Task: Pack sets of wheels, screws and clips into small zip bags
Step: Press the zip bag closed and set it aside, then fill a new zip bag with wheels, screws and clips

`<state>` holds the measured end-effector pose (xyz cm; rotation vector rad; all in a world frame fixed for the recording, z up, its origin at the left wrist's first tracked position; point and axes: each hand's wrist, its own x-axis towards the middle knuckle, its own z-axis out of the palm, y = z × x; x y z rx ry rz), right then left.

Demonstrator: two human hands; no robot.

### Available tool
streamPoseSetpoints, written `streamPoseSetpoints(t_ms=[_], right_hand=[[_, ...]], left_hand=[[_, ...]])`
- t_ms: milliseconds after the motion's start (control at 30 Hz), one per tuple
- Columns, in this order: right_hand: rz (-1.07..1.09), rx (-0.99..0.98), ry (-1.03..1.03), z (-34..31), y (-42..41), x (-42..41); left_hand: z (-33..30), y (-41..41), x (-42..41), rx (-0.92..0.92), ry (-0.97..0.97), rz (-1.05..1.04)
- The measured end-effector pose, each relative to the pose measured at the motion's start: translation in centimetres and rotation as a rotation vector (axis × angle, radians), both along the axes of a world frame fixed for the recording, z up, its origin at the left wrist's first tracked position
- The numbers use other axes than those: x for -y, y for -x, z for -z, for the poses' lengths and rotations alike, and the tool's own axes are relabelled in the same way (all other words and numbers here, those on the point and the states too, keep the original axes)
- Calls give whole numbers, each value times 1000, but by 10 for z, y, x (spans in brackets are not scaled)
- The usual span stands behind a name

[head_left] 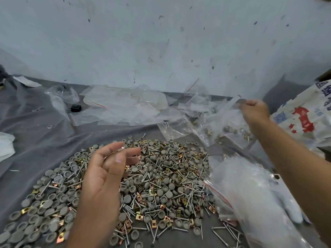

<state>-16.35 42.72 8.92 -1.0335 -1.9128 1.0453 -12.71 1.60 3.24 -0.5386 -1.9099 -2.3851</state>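
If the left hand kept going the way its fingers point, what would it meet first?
The left hand points up-right, open, above the pile of wheels, screws and clips. Its way probably first meets that pile's far part, though its height is unclear.

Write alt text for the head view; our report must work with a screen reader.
A person's left hand hovers open, palm up, over a pile of grey wheels, screws and brass clips on grey cloth. The right hand pinches a clear bag holding a few parts, farther back. A stack of empty zip bags lies at right.
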Motion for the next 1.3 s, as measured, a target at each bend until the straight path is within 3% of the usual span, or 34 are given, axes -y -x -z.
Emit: streamPoseSetpoints(t_ms=[100, 200, 267, 300, 367, 500, 633, 800, 933, 1067, 1133, 1300], right_hand=[[-332, 214, -33, 9, -55, 27], [-771, 832, -79, 28, -134, 51], [-811, 1133, -168, 50, -185, 55], [-771, 1189, -224, 62, -204, 55], [-678, 1147, -282, 82, -228, 59], [-485, 835, -312, 92, -237, 61], [-575, 838, -315, 87, -237, 90], [-403, 679, -638, 100, -203, 140], [-283, 464, -526, 93, -182, 138], [-351, 736, -695, 97, -165, 143], [-294, 674, -646, 96, -158, 144], [-294, 222, -370, 70, -137, 152]], left_hand=[[0, -2, 1, -13, 33, 10], [3, 1, 4, -9, 30, -4], [4, 2, 5, -2, 30, -14], [4, 2, 5, 0, 32, -18], [5, -1, 4, 0, 44, -17], [2, -12, 0, -34, 111, 1], [2, -19, 2, -87, 169, 12], [-2, -20, -2, -95, 165, 22], [-1, -24, -3, -115, 177, 47], [-2, -26, -1, -114, 169, 34], [-2, -26, 0, -113, 177, 37], [4, -27, -4, -96, 234, 60]])
